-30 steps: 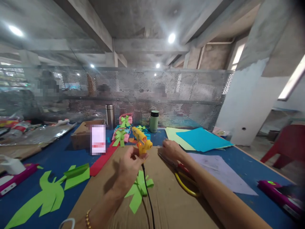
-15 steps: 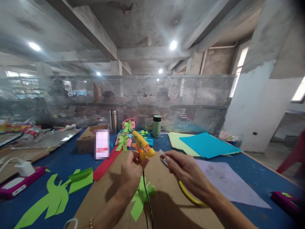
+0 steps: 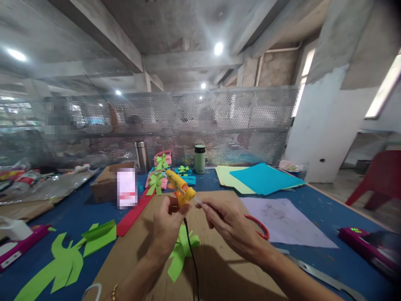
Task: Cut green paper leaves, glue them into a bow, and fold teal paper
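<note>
My left hand [image 3: 169, 225] is closed around the grip of a yellow hot glue gun [image 3: 180, 184], whose nozzle points away to the upper left. An orange light glows on its side, and a black cord hangs down from it. Between its fingertips my right hand [image 3: 225, 221] pinches a translucent glue stick [image 3: 198, 202], close to the gun's rear end. Whether stick and gun touch, I cannot tell. A curved red handle [image 3: 263, 229] shows beyond the right hand; the rest of that tool is hidden. Below the hands, green cut paper pieces [image 3: 178, 259] lie on brown cardboard [image 3: 140, 246].
Folded green paper [image 3: 67, 259] and a red strip [image 3: 134, 215] lie left. At the back stand a steel flask [image 3: 142, 156], a green cup [image 3: 199, 161] and small paper-bow items [image 3: 156, 182]. Blue sheets [image 3: 266, 177], lilac paper [image 3: 288, 223] and a metal blade-like tool [image 3: 322, 274] lie right.
The glue stick has come nearer to the glue gun's rear. A yellow handle seen below my right hand is out of sight; a red handle shows now. The view has shifted slightly right.
</note>
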`<act>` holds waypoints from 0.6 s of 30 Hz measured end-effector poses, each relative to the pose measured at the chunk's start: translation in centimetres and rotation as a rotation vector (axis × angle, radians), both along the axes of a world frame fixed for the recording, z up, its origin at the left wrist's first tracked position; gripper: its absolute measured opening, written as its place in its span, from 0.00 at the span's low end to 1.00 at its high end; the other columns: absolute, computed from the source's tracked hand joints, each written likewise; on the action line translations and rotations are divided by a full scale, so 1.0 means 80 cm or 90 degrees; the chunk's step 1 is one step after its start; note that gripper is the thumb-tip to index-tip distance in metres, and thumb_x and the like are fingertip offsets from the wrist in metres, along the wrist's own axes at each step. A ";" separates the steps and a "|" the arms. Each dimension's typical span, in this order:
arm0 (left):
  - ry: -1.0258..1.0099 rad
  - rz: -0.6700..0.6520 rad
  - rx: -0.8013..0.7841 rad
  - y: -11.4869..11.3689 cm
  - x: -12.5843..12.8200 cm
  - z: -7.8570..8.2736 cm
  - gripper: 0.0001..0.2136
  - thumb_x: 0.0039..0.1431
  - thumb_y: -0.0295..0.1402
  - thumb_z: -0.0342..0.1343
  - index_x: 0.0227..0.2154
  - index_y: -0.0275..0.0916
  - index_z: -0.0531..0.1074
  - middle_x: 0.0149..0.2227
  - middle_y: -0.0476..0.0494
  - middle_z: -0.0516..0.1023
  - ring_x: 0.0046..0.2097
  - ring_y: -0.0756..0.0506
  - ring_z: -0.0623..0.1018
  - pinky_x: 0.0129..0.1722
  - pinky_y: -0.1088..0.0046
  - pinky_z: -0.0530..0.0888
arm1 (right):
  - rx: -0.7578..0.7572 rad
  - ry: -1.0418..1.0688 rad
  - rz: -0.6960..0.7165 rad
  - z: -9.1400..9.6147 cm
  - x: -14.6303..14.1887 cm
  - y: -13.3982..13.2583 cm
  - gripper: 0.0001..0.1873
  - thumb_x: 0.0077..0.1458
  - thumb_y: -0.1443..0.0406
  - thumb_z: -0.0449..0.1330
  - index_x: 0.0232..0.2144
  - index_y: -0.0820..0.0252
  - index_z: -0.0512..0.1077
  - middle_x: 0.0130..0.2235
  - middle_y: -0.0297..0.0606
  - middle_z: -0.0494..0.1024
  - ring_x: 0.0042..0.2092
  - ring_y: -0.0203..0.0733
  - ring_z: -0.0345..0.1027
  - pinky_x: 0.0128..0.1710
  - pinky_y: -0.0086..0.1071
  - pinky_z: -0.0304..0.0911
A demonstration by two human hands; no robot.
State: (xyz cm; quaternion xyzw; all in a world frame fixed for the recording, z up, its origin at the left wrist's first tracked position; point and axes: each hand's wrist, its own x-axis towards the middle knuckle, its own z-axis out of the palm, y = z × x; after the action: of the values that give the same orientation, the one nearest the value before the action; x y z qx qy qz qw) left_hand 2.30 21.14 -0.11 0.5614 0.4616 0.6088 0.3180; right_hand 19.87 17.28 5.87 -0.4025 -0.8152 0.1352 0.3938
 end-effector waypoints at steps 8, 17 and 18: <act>0.024 -0.002 -0.003 0.002 0.002 -0.005 0.17 0.51 0.46 0.63 0.33 0.37 0.72 0.31 0.45 0.77 0.32 0.46 0.75 0.32 0.71 0.70 | 0.005 -0.005 0.001 -0.002 -0.001 0.004 0.19 0.66 0.62 0.48 0.23 0.59 0.64 0.23 0.29 0.65 0.24 0.32 0.55 0.26 0.28 0.50; 0.115 0.096 0.049 -0.003 0.001 -0.002 0.13 0.54 0.43 0.61 0.33 0.39 0.71 0.33 0.45 0.78 0.34 0.44 0.75 0.34 0.69 0.69 | -0.020 -0.024 -0.033 -0.002 -0.001 0.002 0.20 0.66 0.61 0.48 0.24 0.60 0.69 0.21 0.29 0.63 0.24 0.33 0.53 0.26 0.30 0.48; 0.124 0.107 0.057 -0.004 0.002 0.000 0.12 0.54 0.43 0.60 0.32 0.40 0.70 0.32 0.45 0.78 0.33 0.44 0.75 0.33 0.69 0.69 | -0.026 -0.025 -0.033 -0.002 -0.001 0.002 0.19 0.66 0.61 0.48 0.25 0.60 0.70 0.21 0.29 0.62 0.24 0.33 0.53 0.25 0.29 0.47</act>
State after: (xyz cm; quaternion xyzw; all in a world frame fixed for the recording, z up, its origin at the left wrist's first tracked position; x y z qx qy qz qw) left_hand 2.43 20.86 -0.13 0.5909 0.5077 0.5961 0.1943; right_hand 19.81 17.42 5.70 -0.4343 -0.8091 0.1336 0.3727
